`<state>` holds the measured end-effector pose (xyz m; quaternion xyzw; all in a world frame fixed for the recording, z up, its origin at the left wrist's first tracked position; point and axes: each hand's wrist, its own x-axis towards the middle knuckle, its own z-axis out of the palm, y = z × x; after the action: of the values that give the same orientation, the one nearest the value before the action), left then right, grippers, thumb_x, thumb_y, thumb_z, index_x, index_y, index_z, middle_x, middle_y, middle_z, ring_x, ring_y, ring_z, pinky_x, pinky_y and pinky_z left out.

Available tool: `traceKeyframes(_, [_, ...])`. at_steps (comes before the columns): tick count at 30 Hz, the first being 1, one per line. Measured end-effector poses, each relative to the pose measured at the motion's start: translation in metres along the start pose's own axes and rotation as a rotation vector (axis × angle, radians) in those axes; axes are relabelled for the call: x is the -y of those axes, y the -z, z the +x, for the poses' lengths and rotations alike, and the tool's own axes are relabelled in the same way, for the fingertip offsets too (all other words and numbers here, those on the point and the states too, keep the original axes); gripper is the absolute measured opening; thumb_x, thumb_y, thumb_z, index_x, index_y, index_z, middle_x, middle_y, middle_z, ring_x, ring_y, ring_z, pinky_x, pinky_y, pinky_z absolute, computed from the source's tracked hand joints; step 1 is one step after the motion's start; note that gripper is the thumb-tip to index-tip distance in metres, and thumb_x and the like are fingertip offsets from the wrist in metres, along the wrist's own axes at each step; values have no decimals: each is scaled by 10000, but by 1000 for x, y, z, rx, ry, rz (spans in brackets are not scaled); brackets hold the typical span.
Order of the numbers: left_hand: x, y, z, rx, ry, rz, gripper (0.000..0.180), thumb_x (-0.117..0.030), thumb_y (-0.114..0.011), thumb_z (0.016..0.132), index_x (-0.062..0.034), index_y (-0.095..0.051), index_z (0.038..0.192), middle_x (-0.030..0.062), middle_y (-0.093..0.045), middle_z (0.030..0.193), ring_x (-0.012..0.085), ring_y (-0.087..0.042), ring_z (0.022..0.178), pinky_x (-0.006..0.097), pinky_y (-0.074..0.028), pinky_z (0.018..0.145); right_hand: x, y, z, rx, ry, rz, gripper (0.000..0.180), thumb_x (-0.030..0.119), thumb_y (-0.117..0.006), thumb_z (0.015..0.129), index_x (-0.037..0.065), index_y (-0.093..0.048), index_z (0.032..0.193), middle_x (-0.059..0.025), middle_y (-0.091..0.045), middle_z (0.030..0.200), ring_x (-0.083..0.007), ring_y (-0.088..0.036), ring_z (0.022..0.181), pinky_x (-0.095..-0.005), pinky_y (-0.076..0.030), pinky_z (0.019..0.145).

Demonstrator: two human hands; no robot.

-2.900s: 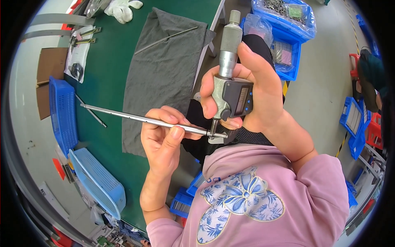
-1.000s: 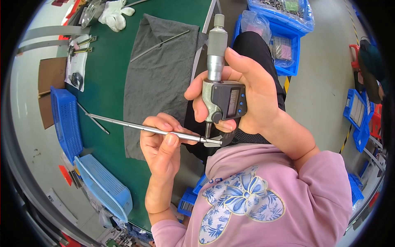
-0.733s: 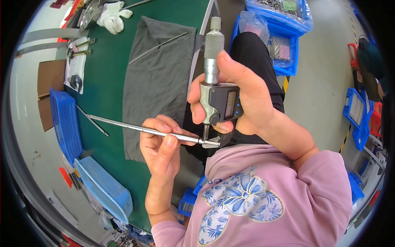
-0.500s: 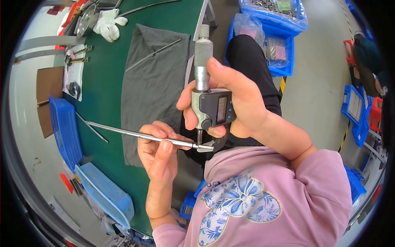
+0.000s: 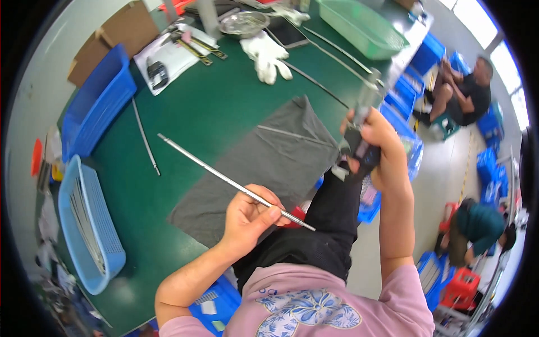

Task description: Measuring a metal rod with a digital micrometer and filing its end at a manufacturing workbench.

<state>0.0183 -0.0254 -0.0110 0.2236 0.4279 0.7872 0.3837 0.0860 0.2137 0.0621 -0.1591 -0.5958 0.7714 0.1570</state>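
- Rod (image 5: pixel 210 167), slim and metallic, sits in our left hand (image 5: pixel 247 219), thumb and fingers pinched together on it, nearer its lower right end.
- We judge it light and stiff, its smooth surface perhaps slippery; a hold closer to mid-length should balance better than one at the tip.
- Our right hand (image 5: pixel 384 137), slightly blurred, wraps around a micrometer (image 5: pixel 355 136), apart from the rod.
- Beyond, we see a second rod (image 5: pixel 289 133) on grey cloth (image 5: pixel 252 160).
- Farther off, a white glove (image 5: pixel 266 59) lies on the green table (image 5: pixel 202 106).
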Motion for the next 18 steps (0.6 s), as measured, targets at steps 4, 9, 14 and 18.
traceKeyframes(4, [12, -1, 2, -2, -7, -41, 168, -64, -602, 899, -35, -482, 1013, 61, -612, 868, 131, -642, 770, 256, -532, 693, 15, -43, 98, 35, -53, -280, 331, 271, -591, 890, -23, -560, 1038, -48, -573, 706, -110, -552, 473, -222, -444, 409])
traceKeyframes(9, [23, -8, 6, -23, 18, -127, 139, -58, -607, 893, -52, -503, 984, 20, -592, 832, 96, -619, 745, 224, -497, 664, -32, -70, 218, 20, -77, -741, 381, 310, -612, 861, -54, -605, 748, -96, -600, 586, -161, -587, 432, -286, -449, 369])
traceKeyframes(14, [29, -14, 6, -19, 4, -153, 161, -50, -610, 890, -48, -498, 1005, 35, -578, 868, 103, -604, 768, 237, -503, 680, -41, -92, 255, -18, -8, -1199, 454, 424, -609, 815, -4, -653, 669, -103, -610, 529, -211, -620, 453, -349, -522, 499])
traceKeyframes(18, [27, -17, 6, -24, -13, -169, 145, -15, -594, 879, -37, -500, 986, 18, -562, 812, 80, -561, 725, 228, -480, 642, -53, -105, 242, -218, 410, -1590, 474, 486, -576, 811, 23, -678, 830, -182, -675, 770, -315, -674, 752, -420, -521, 693])
